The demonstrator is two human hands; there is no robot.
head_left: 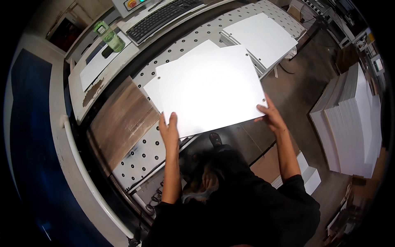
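Observation:
A white rectangular panel [212, 88] with small holes near its corners is held in front of me. My left hand [168, 129] grips its near left corner, thumb on top. On the near right corner my right hand [271, 113] closes the same way, thumb over the face beside a hole. The fingers under the panel are partly hidden. Another white panel [151, 92] shows from beneath its left and far edges, lying over the dotted table; whether the two touch, I cannot tell. A stack of similar white panels [263, 39] stands farther right on the table.
A brown board [121, 119] lies on the left of the perforated table [142, 154]. Beyond it are a green bottle [110, 37], a black phone-like object [107, 52] and a keyboard [162, 19]. Tall stacks of white sheets [349, 123] stand on the floor at right. A white rail [88, 181] runs along the left.

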